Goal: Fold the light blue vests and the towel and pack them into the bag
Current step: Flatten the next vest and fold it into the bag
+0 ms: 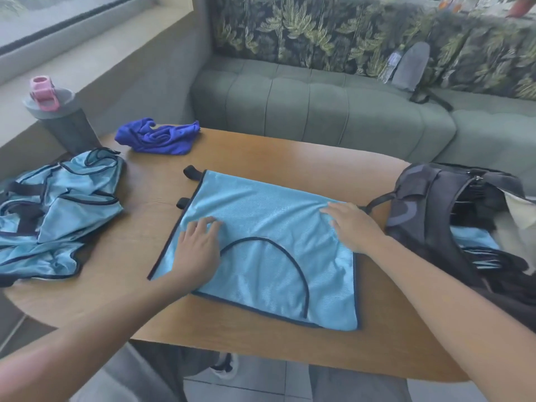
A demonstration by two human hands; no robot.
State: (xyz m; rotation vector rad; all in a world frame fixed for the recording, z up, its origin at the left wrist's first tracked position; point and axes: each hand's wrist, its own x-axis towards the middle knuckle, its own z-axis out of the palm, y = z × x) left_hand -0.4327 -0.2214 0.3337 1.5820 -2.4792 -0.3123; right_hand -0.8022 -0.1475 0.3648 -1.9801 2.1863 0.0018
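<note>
A light blue vest [261,227] with dark trim lies flat in the middle of the wooden table [261,152]. My left hand [197,248] rests palm-down on its left part, fingers slightly bent. My right hand [352,224] presses flat on its right edge. A crumpled pile of more light blue vests [61,210] sits at the table's left end. The dark blue towel [158,136] lies bunched at the far left. The dark bag [452,216] stands open on the right, with light blue fabric [472,237] inside it.
A grey shaker bottle [58,117] with a pink lid stands at the table's far left corner. A green sofa [319,108] runs behind the table, with a grey object and a plastic bottle [391,65] on it. The table's near edge is close to my legs.
</note>
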